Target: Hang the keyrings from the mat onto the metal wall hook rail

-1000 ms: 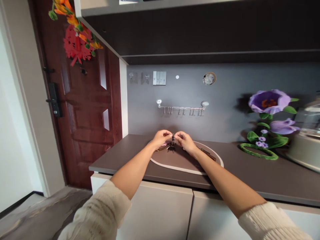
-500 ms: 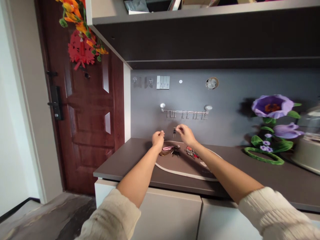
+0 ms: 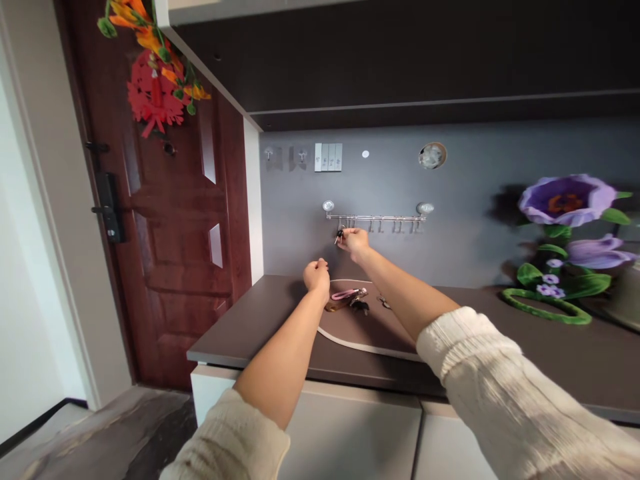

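My right hand [image 3: 356, 243] pinches a small bunch of keys [image 3: 340, 236] right at the left end of the hook rail [image 3: 375, 218] on the grey wall. Whether the key ring touches the leftmost hook cannot be told. Lower and to the left, my left hand [image 3: 317, 276] is closed above the counter; what its fingers hold, if anything, is hidden. Beside it on a brown mat [image 3: 350, 330] with a pale rim lie more keys [image 3: 359, 305] with a pink strap [image 3: 344, 293]. Another metal bunch [image 3: 384, 302] is partly covered by my right forearm.
A dark shelf [image 3: 400, 63] overhangs the counter [image 3: 280, 313]. Purple artificial flowers [image 3: 567, 203] stand at the right. The red-brown door [image 3: 185, 260] is to the left, with orange flowers [image 3: 145, 37] hanging near it. Small hooks [image 3: 301, 157] are on the wall.
My right hand has risen and moved left with the keys, from above the mat up to the rail. My left hand stays closed in about the same place. The view has shifted slightly.
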A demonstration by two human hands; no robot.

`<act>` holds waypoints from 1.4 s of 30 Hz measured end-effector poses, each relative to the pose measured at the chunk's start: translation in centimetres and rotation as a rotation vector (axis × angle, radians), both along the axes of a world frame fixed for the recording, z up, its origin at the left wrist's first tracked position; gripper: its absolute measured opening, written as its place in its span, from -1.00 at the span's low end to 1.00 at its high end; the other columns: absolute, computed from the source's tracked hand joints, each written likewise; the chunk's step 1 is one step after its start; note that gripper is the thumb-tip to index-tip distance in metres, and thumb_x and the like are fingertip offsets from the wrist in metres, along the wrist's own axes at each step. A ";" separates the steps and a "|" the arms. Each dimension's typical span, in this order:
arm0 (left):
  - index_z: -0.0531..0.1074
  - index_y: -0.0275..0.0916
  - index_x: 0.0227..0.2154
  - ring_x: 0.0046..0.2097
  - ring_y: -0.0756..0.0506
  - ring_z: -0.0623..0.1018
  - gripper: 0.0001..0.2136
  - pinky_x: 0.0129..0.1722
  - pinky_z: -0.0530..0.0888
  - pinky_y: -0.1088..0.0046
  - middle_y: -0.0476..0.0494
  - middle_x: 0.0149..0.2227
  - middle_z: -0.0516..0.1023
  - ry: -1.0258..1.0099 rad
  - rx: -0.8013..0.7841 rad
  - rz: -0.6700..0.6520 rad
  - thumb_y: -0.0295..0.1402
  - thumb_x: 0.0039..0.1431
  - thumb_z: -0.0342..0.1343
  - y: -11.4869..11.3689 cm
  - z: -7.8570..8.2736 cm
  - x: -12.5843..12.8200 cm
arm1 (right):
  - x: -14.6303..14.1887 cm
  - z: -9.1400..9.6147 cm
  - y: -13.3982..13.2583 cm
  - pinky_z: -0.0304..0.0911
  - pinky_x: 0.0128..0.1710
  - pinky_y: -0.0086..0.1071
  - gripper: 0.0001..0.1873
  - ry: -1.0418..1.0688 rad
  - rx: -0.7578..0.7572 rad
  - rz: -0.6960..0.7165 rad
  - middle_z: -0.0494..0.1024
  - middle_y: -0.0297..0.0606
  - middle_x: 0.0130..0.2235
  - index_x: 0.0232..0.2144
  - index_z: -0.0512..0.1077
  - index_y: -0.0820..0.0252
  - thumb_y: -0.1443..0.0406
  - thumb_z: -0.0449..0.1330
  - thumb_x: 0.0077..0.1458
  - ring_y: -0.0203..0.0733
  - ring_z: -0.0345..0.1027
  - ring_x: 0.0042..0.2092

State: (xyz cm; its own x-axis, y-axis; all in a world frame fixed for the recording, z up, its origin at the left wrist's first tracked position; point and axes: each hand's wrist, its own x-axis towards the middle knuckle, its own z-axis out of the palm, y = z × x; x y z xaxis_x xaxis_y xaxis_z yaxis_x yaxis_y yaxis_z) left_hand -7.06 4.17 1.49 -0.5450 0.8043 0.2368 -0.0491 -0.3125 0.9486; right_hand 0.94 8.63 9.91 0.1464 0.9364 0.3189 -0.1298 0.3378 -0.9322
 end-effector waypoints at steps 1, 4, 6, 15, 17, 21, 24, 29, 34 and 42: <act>0.36 -0.28 -0.54 -0.44 0.01 0.43 -0.78 -0.42 0.31 0.50 -0.11 -0.47 0.47 0.012 -0.005 0.000 -0.28 0.05 -0.09 0.1 0.0 0.0 | -0.2 0.1 0.1 0.30 -0.48 -0.48 -0.83 0.022 -0.019 -0.003 0.33 -0.38 -0.61 -0.57 0.23 0.24 0.48 -0.03 0.00 -0.44 0.27 -0.56; 0.37 -0.27 -0.52 -0.42 0.01 0.44 -0.77 -0.41 0.31 0.49 -0.13 -0.44 0.49 0.031 -0.020 0.000 -0.27 0.06 -0.10 0.1 0.0 0.0 | -0.7 0.4 0.4 0.32 -0.49 -0.49 -0.81 0.079 -0.070 -0.012 0.32 -0.40 -0.64 -0.57 0.24 0.25 0.49 -0.04 0.03 -0.46 0.26 -0.59; 0.38 -0.27 -0.50 -0.41 0.00 0.45 -0.76 -0.41 0.32 0.49 -0.14 -0.42 0.50 0.037 -0.029 0.005 -0.26 0.07 -0.11 0.0 0.1 0.0 | -0.9 0.4 0.6 0.34 -0.48 -0.51 -0.82 0.109 -0.095 -0.018 0.30 -0.42 -0.66 -0.56 0.25 0.25 0.48 -0.02 0.04 -0.46 0.27 -0.59; 0.41 -0.29 -0.46 -0.40 -0.01 0.46 -0.76 -0.38 0.33 0.48 -0.15 -0.41 0.51 0.013 -0.043 0.004 -0.27 0.07 -0.11 -0.3 0.3 0.0 | -1.2 0.5 1.1 0.38 -0.48 -0.47 -0.84 0.183 -0.146 -0.040 0.30 -0.42 -0.67 -0.56 0.25 0.27 0.47 0.04 0.03 -0.45 0.27 -0.61; 0.41 -0.30 -0.47 -0.40 -0.01 0.46 -0.76 -0.38 0.33 0.48 -0.15 -0.42 0.51 0.004 -0.038 0.007 -0.28 0.06 -0.10 -0.3 0.3 0.0 | -1.2 0.4 1.2 0.38 -0.48 -0.46 -0.85 0.184 -0.158 -0.051 0.30 -0.42 -0.68 -0.54 0.26 0.27 0.49 0.03 0.03 -0.45 0.27 -0.61; 0.40 -0.30 -0.47 -0.42 0.00 0.45 -0.77 -0.39 0.33 0.48 -0.15 -0.41 0.51 -0.008 -0.041 0.007 -0.28 0.06 -0.10 -0.4 0.3 0.0 | -1.2 0.0 1.4 0.38 -0.50 -0.45 -0.86 0.154 -0.174 -0.068 0.31 -0.42 -0.68 -0.53 0.27 0.27 0.50 0.03 0.02 -0.43 0.26 -0.61; 0.39 -0.29 -0.47 -0.41 0.00 0.45 -0.77 -0.38 0.34 0.48 -0.15 -0.40 0.51 -0.003 -0.051 0.006 -0.28 0.07 -0.11 -0.4 0.4 0.0 | -1.1 -0.3 1.7 0.37 -0.53 -0.45 -0.85 0.099 -0.171 -0.064 0.30 -0.41 -0.68 -0.55 0.27 0.27 0.50 0.03 0.02 -0.44 0.25 -0.62; 0.39 -0.28 -0.48 -0.41 0.00 0.45 -0.77 -0.39 0.33 0.49 -0.15 -0.40 0.50 0.024 -0.069 -0.006 -0.28 0.07 -0.10 -0.3 0.2 -0.1 | -0.7 -0.7 1.8 0.35 -0.54 -0.47 -0.83 0.034 -0.154 -0.054 0.32 -0.39 -0.66 -0.56 0.27 0.28 0.48 0.01 0.03 -0.44 0.24 -0.61; 0.39 -0.27 -0.53 -0.44 0.01 0.42 -0.78 -0.42 0.31 0.49 -0.11 -0.46 0.48 0.129 -0.058 -0.075 -0.27 0.05 -0.07 -0.2 -0.1 0.0 | 0.5 -1.0 0.8 0.35 -0.50 -0.46 -0.87 -0.014 -0.148 -0.039 0.36 -0.35 -0.64 -0.55 0.27 0.28 0.47 0.05 0.01 -0.41 0.29 -0.56; 0.42 -0.29 -0.56 -0.47 0.03 0.39 -0.96 -0.40 0.30 0.51 -0.07 -0.53 0.46 0.416 0.028 -0.302 -0.42 -0.13 0.12 -1.6 -0.1 0.7 | 3.6 -2.0 -2.7 0.35 -0.39 -0.38 -0.89 -0.095 -0.113 0.087 0.44 -0.27 -0.50 -0.51 0.29 0.28 0.46 0.03 0.02 -0.36 0.36 -0.45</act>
State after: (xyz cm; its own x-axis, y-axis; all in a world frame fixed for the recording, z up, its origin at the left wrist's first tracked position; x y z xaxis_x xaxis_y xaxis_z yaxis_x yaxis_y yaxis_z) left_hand -6.36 2.56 1.41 -0.1444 0.9016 0.4078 0.2389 -0.3682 0.8985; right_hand 4.55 5.97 7.95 0.0374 0.9750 0.2190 -0.0634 0.2210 -0.9732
